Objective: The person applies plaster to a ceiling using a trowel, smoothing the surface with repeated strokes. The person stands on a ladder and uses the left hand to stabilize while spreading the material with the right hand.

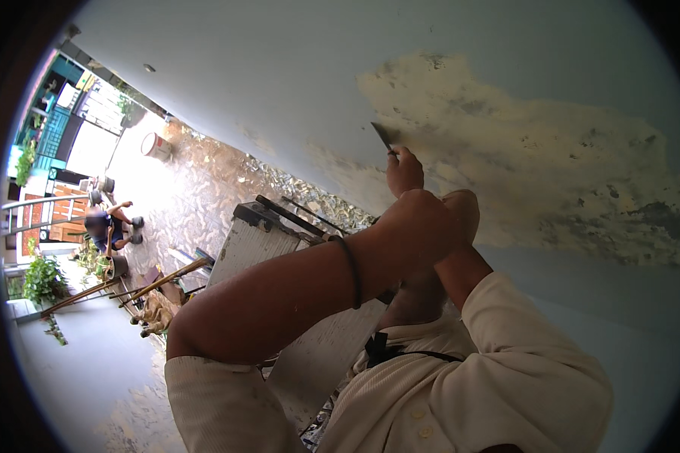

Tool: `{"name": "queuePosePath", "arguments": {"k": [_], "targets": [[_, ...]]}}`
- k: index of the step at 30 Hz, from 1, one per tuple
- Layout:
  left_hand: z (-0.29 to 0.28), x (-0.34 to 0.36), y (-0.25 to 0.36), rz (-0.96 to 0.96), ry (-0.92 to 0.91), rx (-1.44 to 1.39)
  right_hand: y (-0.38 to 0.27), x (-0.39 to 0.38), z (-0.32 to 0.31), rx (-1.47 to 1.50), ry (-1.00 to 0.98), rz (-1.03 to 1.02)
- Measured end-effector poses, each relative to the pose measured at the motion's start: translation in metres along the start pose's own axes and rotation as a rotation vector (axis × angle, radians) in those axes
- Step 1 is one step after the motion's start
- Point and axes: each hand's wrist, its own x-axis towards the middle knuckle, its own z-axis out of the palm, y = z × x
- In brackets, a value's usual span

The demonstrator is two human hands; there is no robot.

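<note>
In my right hand (406, 172) is a putty knife (382, 136), its dark blade at the wall (295, 68). The fingers close round its handle. Beside the blade spreads a large cream patch of filler (506, 143) with rough, grey-stained areas. My left forearm, with a black band near the wrist, crosses in front of my right forearm. The back of my left hand (438, 219) shows below the right hand; its fingers are hidden, so what it holds, if anything, cannot be seen. A small dark mark lies on the wall left of the blade.
Below my arms stands a worn white wooden structure (257, 241). The floor (204, 189) beyond is littered with debris. A white bucket (156, 146) stands farther off. Another person (109, 226) is low near the far left, by a ladder (41, 202), plants (45, 279) and long wooden poles (166, 279).
</note>
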Motion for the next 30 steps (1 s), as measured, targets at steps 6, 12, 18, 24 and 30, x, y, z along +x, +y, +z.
{"name": "queuePosePath", "arguments": {"k": [6,12,18,24,30], "targets": [[-0.011,-0.007,0.002,0.056,0.211,0.180,0.010,-0.034,-0.030,0.122,0.098,0.058],[-0.011,-0.002,0.000,0.025,0.005,0.067,0.038,-0.022,0.012,0.009,0.168,-0.048],[-0.010,-0.001,0.004,0.015,-0.005,0.063,0.017,-0.010,-0.021,0.082,0.117,-0.062],[-0.006,-0.006,0.001,0.007,0.001,0.049,0.009,-0.023,-0.031,0.162,0.014,0.042],[-0.019,-0.003,0.007,0.023,-0.078,0.073,0.019,0.006,-0.018,0.034,-0.019,-0.037]]}}
